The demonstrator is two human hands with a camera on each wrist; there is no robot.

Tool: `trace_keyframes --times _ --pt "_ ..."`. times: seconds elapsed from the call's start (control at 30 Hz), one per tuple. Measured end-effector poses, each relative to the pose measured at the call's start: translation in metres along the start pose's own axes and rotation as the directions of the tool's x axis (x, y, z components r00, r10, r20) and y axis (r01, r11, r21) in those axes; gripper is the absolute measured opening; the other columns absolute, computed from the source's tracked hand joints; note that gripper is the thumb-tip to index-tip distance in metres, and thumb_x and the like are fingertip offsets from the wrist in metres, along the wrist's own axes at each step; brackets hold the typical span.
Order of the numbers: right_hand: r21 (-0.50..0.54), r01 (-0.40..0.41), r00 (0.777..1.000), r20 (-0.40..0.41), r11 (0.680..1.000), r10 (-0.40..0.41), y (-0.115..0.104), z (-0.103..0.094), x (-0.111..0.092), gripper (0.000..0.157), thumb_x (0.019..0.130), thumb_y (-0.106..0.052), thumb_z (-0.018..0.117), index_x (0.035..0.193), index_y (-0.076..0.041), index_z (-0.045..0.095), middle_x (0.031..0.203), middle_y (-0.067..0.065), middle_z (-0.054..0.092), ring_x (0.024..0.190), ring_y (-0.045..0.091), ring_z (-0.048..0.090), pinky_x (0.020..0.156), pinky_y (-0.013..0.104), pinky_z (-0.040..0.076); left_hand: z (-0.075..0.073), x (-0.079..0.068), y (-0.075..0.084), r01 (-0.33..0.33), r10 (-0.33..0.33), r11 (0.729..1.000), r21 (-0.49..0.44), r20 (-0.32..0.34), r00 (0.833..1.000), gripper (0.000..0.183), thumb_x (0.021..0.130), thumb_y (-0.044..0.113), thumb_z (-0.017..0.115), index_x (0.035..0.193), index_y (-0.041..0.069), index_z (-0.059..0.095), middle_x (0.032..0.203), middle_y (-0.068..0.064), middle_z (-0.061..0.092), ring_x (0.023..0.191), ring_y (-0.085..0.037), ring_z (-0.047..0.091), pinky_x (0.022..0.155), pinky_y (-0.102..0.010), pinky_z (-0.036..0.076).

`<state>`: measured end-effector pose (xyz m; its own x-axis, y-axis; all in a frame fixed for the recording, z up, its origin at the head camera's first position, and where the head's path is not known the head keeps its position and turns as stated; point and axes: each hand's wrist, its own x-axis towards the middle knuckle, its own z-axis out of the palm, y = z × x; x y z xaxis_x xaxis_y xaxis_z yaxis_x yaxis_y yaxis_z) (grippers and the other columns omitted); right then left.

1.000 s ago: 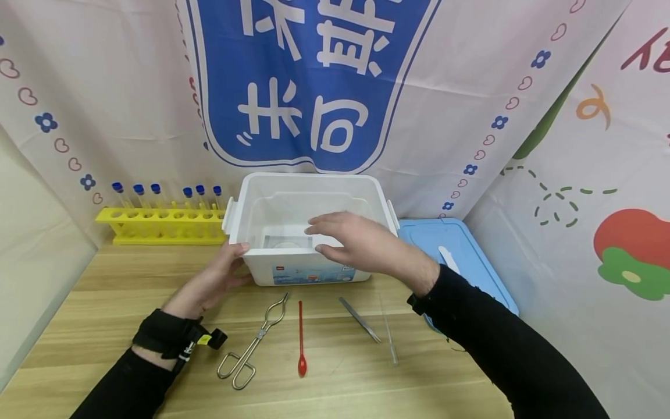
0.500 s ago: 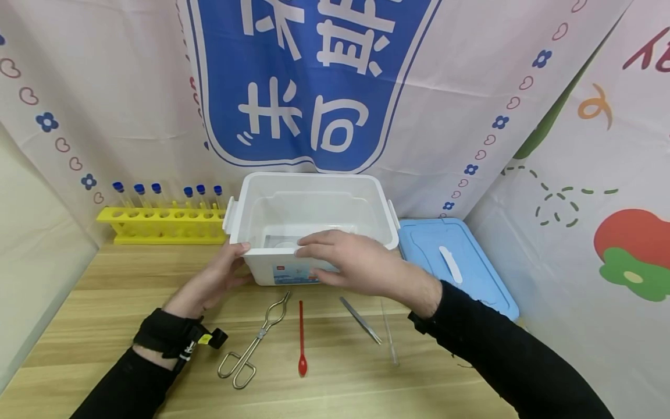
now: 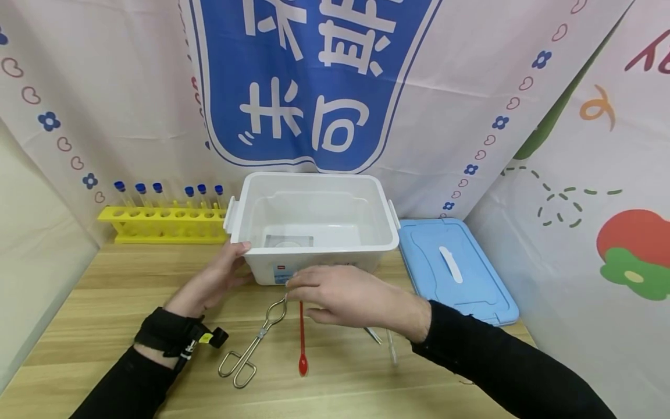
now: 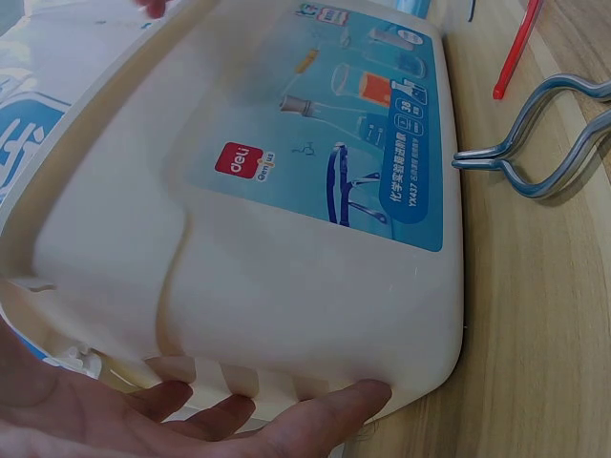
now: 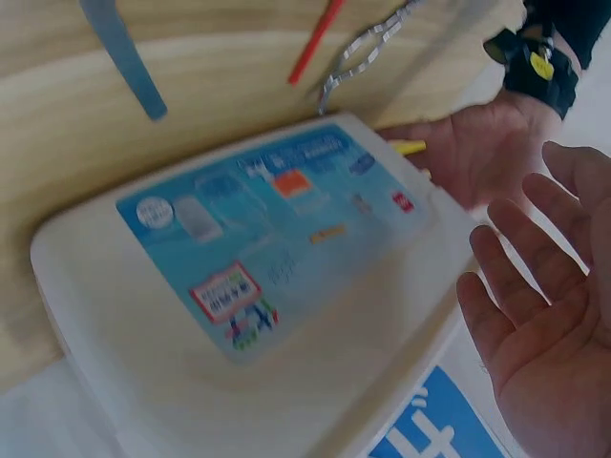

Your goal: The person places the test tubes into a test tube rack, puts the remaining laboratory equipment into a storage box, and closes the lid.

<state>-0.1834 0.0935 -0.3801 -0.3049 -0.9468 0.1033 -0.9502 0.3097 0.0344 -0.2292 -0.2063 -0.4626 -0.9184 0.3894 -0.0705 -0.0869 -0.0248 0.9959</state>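
Observation:
A white plastic storage bin (image 3: pixel 335 259) with a chemistry-kit label (image 4: pixel 353 114) stands upright at the back of the table. My left hand (image 3: pixel 211 279) holds its left front corner, the thumb at the rim and the other fingers against the side wall. In front of the bin, my right hand (image 3: pixel 350 297) hovers with fingers extended and holds nothing. Beneath or beside it lie crucible tongs (image 3: pixel 256 343), a red spoon (image 3: pixel 302 355), tweezers (image 3: pixel 373 335) and a thin clear rod (image 3: pixel 391 347). The right hand hides the upper parts of the tweezers and rod.
A yellow test tube rack (image 3: pixel 167 227) holding several blue-capped tubes stands to the bin's left. On the right lies a blue lid (image 3: pixel 434 250) with a white strip (image 3: pixel 451 265) on it. A fabric backdrop (image 3: pixel 434 128) hangs close behind.
My right hand has come out from over the bin, toward me and down, to above the tools in front. The left hand stays at the bin's corner.

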Motion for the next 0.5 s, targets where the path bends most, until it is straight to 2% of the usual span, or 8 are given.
trace_keyframes --times 0.2,0.37,0.5 --pt "0.011 0.003 0.999 0.052 1.0 -0.003 -0.004 0.019 0.0 0.044 0.099 -0.029 0.067 0.142 -0.02 0.064 0.147 -0.004 0.059 0.137 0.012 0.05 0.113 0.026 0.042 0.001 0.0 0.001 0.001 -0.001 1.0 -0.001 -0.004 1.0 0.08 0.103 0.041 0.042 0.165 0.022 -0.004 0.166 -0.024 0.01 0.153 -0.05 0.006 0.111 -0.078 0.021" --pt "0.008 0.02 0.998 0.061 1.0 -0.02 -0.007 0.034 0.0 0.041 0.096 -0.022 0.068 0.136 -0.021 0.068 0.142 -0.006 0.062 0.133 0.008 0.054 0.106 0.023 0.047 0.001 0.001 0.002 0.011 -0.011 1.0 -0.001 -0.008 1.0 0.082 0.103 0.042 0.043 0.165 0.023 -0.006 0.167 -0.023 0.006 0.154 -0.051 0.003 0.11 -0.079 0.021" --pt "0.019 0.016 0.994 0.105 1.0 -0.018 -0.007 0.047 0.0 0.038 0.096 -0.025 0.069 0.134 -0.023 0.069 0.142 -0.005 0.063 0.131 0.008 0.055 0.105 0.021 0.048 0.001 0.001 0.002 0.011 -0.011 1.0 0.0 -0.008 1.0 0.081 0.103 0.042 0.043 0.165 0.023 -0.006 0.167 -0.023 0.006 0.154 -0.05 0.003 0.11 -0.079 0.021"
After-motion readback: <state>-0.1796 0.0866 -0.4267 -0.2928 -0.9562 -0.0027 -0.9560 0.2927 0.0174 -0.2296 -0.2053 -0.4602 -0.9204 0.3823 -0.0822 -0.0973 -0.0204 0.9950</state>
